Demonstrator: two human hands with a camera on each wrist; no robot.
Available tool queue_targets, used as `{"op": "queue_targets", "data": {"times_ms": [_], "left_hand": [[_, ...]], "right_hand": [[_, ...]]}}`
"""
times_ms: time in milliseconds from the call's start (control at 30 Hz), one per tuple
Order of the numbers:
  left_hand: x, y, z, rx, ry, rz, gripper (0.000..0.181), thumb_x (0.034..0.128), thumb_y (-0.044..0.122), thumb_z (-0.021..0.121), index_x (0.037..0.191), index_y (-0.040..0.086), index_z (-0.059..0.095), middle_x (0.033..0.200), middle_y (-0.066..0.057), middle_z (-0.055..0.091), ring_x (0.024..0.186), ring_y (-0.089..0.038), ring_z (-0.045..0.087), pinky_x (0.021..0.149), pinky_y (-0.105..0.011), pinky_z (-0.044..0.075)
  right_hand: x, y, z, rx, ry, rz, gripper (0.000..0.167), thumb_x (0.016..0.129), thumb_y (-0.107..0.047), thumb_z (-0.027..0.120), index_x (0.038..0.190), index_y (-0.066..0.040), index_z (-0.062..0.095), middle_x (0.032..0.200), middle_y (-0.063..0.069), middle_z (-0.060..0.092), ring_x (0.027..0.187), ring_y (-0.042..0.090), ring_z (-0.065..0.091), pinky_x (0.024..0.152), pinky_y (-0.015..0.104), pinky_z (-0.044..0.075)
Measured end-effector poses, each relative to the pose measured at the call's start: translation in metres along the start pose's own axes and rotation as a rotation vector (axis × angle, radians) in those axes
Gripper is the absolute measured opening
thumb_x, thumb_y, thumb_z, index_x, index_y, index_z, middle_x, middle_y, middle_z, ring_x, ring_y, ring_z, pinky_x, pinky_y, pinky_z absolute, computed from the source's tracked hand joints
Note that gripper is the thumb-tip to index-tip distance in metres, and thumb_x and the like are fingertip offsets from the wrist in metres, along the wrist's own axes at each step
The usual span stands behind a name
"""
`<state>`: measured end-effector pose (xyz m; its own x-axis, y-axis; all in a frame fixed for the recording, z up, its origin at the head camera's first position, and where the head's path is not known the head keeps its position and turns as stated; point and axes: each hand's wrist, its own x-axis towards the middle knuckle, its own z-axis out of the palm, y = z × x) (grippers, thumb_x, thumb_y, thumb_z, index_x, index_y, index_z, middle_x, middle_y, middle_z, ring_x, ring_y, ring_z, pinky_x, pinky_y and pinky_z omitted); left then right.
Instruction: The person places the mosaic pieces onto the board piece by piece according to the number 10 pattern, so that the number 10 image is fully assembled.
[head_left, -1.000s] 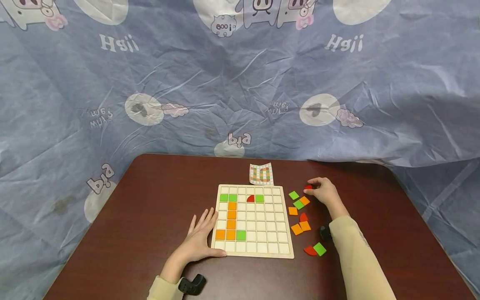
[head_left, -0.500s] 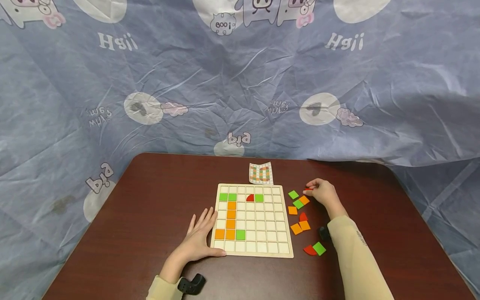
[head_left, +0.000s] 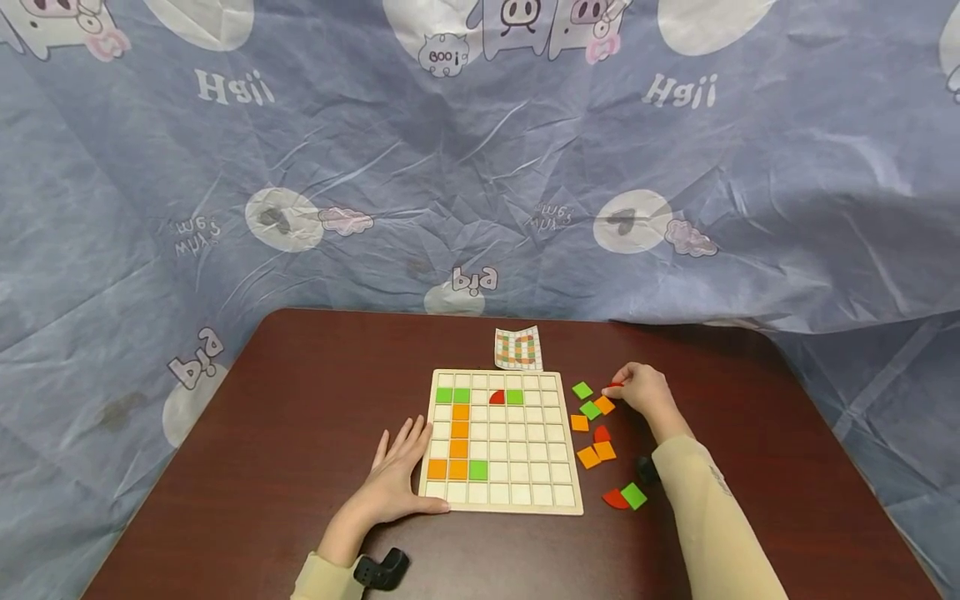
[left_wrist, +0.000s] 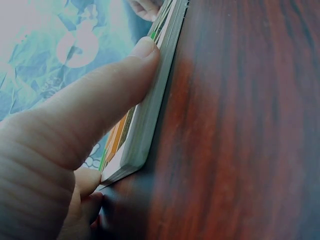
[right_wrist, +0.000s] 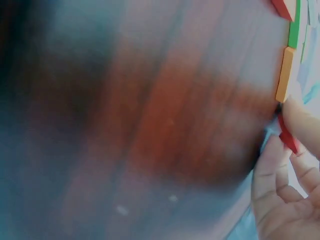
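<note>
Spread flat along its left edge, my left hand (head_left: 395, 479) braces the board (head_left: 520, 472), while my right hand (head_left: 647, 393) pinches a red piece (right_wrist: 287, 136) over the table (head_left: 337, 375), right of the board; a light, edge-on pinch should suit this step. On the board I count four green squares (head_left: 444, 395), five orange squares (head_left: 460, 429) and one red quarter-circle (head_left: 497, 397); beside it lie three loose green squares (head_left: 582, 390), four loose orange squares (head_left: 580, 423) and two loose red pieces (head_left: 602, 435).

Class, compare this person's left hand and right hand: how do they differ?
The left hand is spread, thumb out; the right hand is drawn into a pinch. The left hand touches the board; the right hand holds a red piece beyond the board's right edge. Both are bare, with cream sleeves.
</note>
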<state>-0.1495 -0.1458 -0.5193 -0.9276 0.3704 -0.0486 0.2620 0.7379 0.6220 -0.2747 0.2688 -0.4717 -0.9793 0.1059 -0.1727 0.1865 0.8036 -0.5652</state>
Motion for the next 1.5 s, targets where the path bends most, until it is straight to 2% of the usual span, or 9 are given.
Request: {"op": "queue_targets", "data": {"times_ms": [100,200,400,567,800,967,1200,1333,1500], "left_hand": [[-0.001,0.000,0.001,-0.004,-0.008,-0.002,0.121,0.0669,0.058,0.083,0.157,0.007,0.021,0.166,-0.013,0.012,0.154,-0.032,0.004,0.120,-0.057,-0.006],[-0.002,0.000,0.001,-0.006,-0.008,-0.003,0.121,0.0668,0.058,0.083,0.157,0.007,0.021,0.165,-0.013,0.012,0.154,-0.032,0.004,0.120,-0.057,-0.006],[-0.003,-0.001,0.001,-0.003,-0.001,-0.001,0.120,0.0665,0.057,0.084,0.157,0.007,0.022,0.165,-0.013,0.013,0.154,-0.032,0.005,0.120,-0.057,-0.005],[-0.001,-0.001,0.001,0.003,0.001,0.000,0.121,0.0665,0.057,0.084,0.157,0.007,0.022,0.165,-0.013,0.013,0.154,-0.032,0.005,0.120,-0.058,-0.004],[0.000,0.000,0.001,0.008,0.010,0.016,0.121,0.0668,0.057,0.084,0.157,0.004,0.022,0.165,-0.016,0.014,0.154,-0.034,0.007,0.120,-0.059,-0.003],[0.000,0.000,0.000,-0.006,0.015,0.012,0.121,0.0664,0.055,0.085,0.156,0.004,0.023,0.165,-0.016,0.015,0.154,-0.035,0.008,0.120,-0.059,-0.004],[0.000,0.001,-0.001,-0.001,0.002,0.002,0.121,0.0668,0.056,0.084,0.157,0.006,0.020,0.165,-0.014,0.013,0.154,-0.032,0.005,0.120,-0.057,-0.005],[0.001,0.001,-0.001,-0.003,0.003,0.005,0.121,0.0670,0.056,0.084,0.157,0.006,0.021,0.165,-0.014,0.013,0.154,-0.033,0.005,0.120,-0.058,-0.005],[0.000,0.001,-0.001,0.003,-0.003,0.005,0.121,0.0676,0.057,0.083,0.157,0.006,0.020,0.165,-0.014,0.013,0.154,-0.033,0.005,0.120,-0.057,-0.005]], "right_hand": [[-0.003,0.003,0.001,0.085,0.012,-0.023,0.027,0.086,-0.021,0.077,0.094,0.000,0.064,0.080,0.009,0.066,0.070,0.019,0.059,0.063,0.028,0.049],[-0.005,0.000,0.001,0.178,0.034,-0.063,0.027,0.088,-0.023,0.075,0.099,-0.001,0.067,0.084,0.008,0.072,0.070,0.016,0.065,0.068,0.029,0.055],[-0.012,-0.024,0.003,0.367,-0.016,-0.126,0.033,0.092,-0.027,0.071,0.113,-0.002,0.067,0.099,0.009,0.075,0.095,0.032,0.070,0.088,0.043,0.057],[-0.019,-0.045,0.018,0.460,-0.080,-0.090,0.037,0.091,-0.034,0.072,0.115,-0.007,0.067,0.109,0.008,0.074,0.107,0.035,0.064,0.094,0.046,0.052],[-0.029,-0.062,0.042,0.544,-0.134,-0.051,0.032,0.091,-0.030,0.071,0.116,-0.010,0.068,0.112,0.008,0.073,0.109,0.031,0.064,0.096,0.043,0.052],[-0.030,-0.066,0.058,0.525,-0.127,-0.072,0.028,0.091,-0.023,0.071,0.115,-0.008,0.069,0.111,0.010,0.073,0.100,0.027,0.068,0.088,0.038,0.055],[-0.030,-0.076,0.070,0.334,-0.077,-0.118,0.016,0.089,-0.017,0.073,0.102,-0.008,0.072,0.094,0.009,0.075,0.077,0.019,0.067,0.069,0.030,0.056],[-0.031,-0.081,0.070,0.231,-0.061,-0.137,0.013,0.088,-0.017,0.074,0.099,-0.009,0.072,0.091,0.007,0.073,0.077,0.017,0.065,0.069,0.029,0.054],[-0.032,-0.083,0.071,0.185,-0.052,-0.162,0.012,0.088,-0.016,0.074,0.099,-0.010,0.073,0.090,0.006,0.074,0.078,0.017,0.065,0.070,0.031,0.055]]}}
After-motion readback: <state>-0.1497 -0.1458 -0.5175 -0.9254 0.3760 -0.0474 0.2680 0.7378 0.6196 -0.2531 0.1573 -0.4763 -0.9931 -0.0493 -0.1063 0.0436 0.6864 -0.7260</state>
